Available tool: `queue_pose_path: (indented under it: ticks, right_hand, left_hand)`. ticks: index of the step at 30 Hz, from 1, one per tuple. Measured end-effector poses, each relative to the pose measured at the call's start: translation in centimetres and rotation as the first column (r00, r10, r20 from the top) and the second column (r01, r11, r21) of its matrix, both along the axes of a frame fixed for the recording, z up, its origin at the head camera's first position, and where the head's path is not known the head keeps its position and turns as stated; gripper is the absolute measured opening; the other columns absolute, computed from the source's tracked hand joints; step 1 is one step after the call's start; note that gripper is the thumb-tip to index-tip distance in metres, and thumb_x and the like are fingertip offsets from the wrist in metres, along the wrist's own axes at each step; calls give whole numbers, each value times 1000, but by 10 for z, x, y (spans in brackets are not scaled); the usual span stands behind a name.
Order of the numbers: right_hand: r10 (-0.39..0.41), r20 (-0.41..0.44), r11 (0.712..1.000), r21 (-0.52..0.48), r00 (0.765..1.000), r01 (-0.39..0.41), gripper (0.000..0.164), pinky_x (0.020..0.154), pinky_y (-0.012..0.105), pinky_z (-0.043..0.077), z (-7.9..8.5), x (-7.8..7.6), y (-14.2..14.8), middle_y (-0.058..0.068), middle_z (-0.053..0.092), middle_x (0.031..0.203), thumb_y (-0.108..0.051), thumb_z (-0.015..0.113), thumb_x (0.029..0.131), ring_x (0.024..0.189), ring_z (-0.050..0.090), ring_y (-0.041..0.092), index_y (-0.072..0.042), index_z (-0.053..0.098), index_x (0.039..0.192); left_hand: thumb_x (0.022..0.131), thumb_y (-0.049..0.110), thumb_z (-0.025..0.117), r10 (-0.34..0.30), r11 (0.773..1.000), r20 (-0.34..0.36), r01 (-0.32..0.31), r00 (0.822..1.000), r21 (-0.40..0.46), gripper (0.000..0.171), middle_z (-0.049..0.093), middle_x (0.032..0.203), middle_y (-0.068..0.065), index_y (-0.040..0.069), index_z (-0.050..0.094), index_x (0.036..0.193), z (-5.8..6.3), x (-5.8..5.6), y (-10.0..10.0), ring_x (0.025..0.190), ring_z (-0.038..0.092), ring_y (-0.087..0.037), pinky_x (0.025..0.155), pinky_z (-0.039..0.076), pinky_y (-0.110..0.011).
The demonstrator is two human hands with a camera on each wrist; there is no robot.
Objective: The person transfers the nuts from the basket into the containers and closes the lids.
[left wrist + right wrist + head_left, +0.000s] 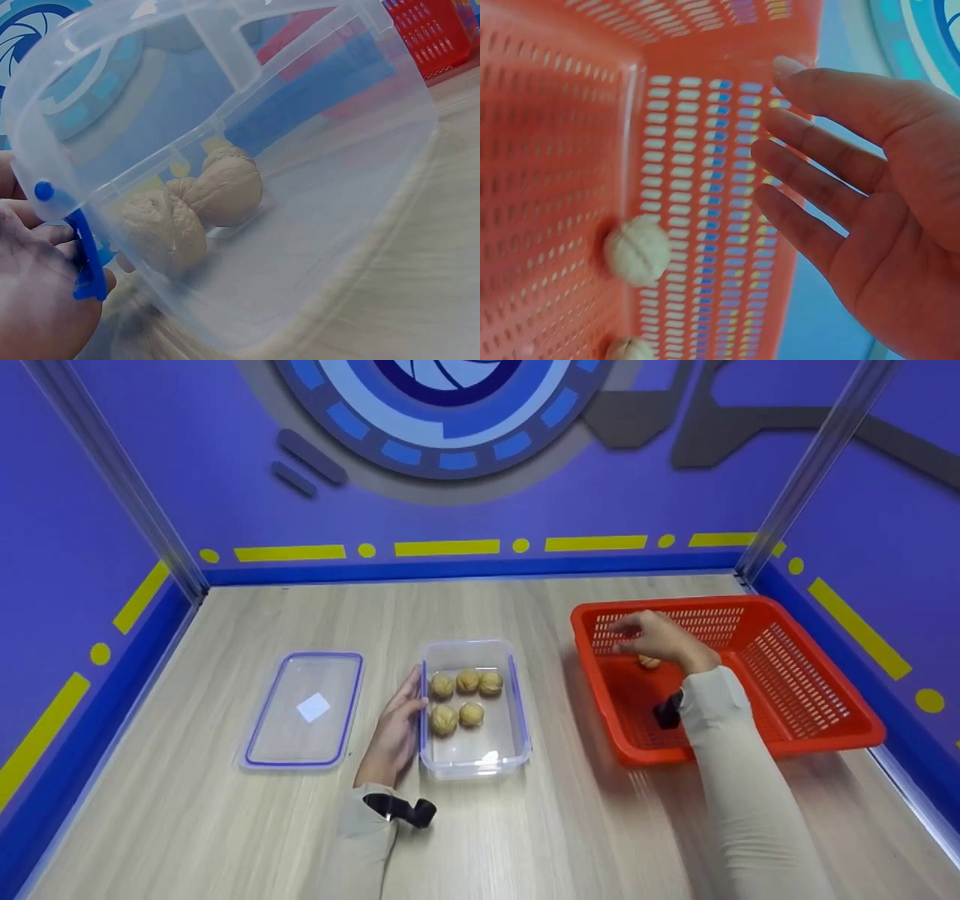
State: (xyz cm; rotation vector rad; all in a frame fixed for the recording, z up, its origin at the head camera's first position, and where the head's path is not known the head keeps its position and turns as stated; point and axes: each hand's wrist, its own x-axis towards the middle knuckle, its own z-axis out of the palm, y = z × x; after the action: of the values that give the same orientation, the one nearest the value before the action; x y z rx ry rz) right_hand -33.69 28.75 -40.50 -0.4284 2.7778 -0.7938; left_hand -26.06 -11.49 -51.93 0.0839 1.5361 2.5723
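Note:
In the head view, my left hand holds the left side of a clear plastic food container, with its thumb at the rim by the side clip. The blue clip shows against the fingers in the left wrist view. Several walnuts lie in the container, grouped toward its far and left sides. My right hand is over the far left part of a red plastic basket. Its fingers are extended and apart, with nothing between them. Two walnuts show in the basket in the right wrist view.
A clear lid with a blue seal and a white square label lies flat on the table, left of the container. Purple panels enclose the wooden table at the back and both sides.

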Motion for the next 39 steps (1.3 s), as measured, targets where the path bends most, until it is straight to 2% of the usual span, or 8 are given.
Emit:
queue_pose_path:
  ticks: [6, 9, 14, 21, 25, 28, 33, 39]
  right_hand:
    - [-34, 15, 999, 15, 999, 33, 43, 89, 46, 56, -9, 0, 13, 23, 63, 123, -15, 65, 90, 96, 61, 28, -1, 58, 130]
    - [-67, 60, 998, -8, 996, 68, 44, 85, 43, 58, -12, 0, 17, 24, 62, 122, -12, 64, 90, 92, 63, 27, 0, 55, 132]
    - [-105, 100, 994, -29, 989, 108, 45, 85, 45, 58, -17, 0, 23, 25, 62, 116, -9, 62, 91, 90, 65, 29, 2, 52, 134]
    - [-144, 107, 989, 52, 984, 139, 48, 88, 44, 53, -21, 2, 26, 22, 63, 111, -10, 59, 92, 92, 59, 27, 5, 48, 136]
    - [-143, 106, 987, 92, 984, 134, 44, 75, 33, 46, -24, 2, 27, 16, 61, 97, -9, 55, 91, 86, 56, 25, 8, 52, 132]
    - [-133, 100, 985, 123, 986, 120, 40, 71, 29, 45, -26, 2, 28, 16, 60, 95, -7, 55, 90, 83, 55, 25, 7, 55, 128]
    - [-125, 108, 982, 157, 986, 107, 36, 69, 28, 48, -28, 1, 28, 19, 60, 99, -4, 57, 89, 82, 57, 26, 6, 59, 123]
    - [-105, 123, 981, 175, 987, 82, 35, 74, 33, 48, -29, 2, 29, 18, 61, 98, -11, 56, 91, 83, 56, 26, 6, 61, 122]
  left_hand:
    - [90, -8, 36, 3, 1000, 4, -2, 1000, -6, 66, 2, 162, -10, 2, 14, 152, 1, 0, 0, 150, -4, -23, 123, -3, -36]
    - [91, -8, 35, -6, 1000, -6, 6, 1000, -10, 66, 1, 162, -11, 1, 12, 152, 1, 0, 0, 150, -5, -24, 123, -4, -36]
    - [90, -7, 35, -5, 1000, -18, 4, 1000, -23, 66, 1, 162, -12, 0, 12, 152, 0, 0, 0, 150, -4, -25, 123, -4, -36]
    - [90, -7, 37, 9, 999, -6, -9, 1000, -35, 67, 3, 162, -11, 1, 14, 152, 0, 0, 0, 150, -3, -25, 123, -3, -36]
    - [90, -7, 38, 12, 999, -8, -13, 1000, -34, 67, 4, 162, -11, 1, 14, 152, -1, 0, 1, 150, -3, -25, 123, -2, -37]
    - [90, -7, 38, 10, 1000, -12, -11, 1000, -29, 67, 4, 162, -11, 1, 14, 152, -1, 0, 1, 150, -2, -25, 123, -2, -37]
    - [90, -7, 38, 3, 1000, -3, -3, 1000, -31, 67, 5, 162, -9, 3, 15, 152, 0, 1, 1, 150, -1, -25, 123, -2, -37]
    - [90, -7, 37, -2, 1000, -6, 2, 1000, -31, 67, 5, 162, -9, 3, 15, 152, 0, 1, 1, 150, -2, -24, 123, -3, -37]
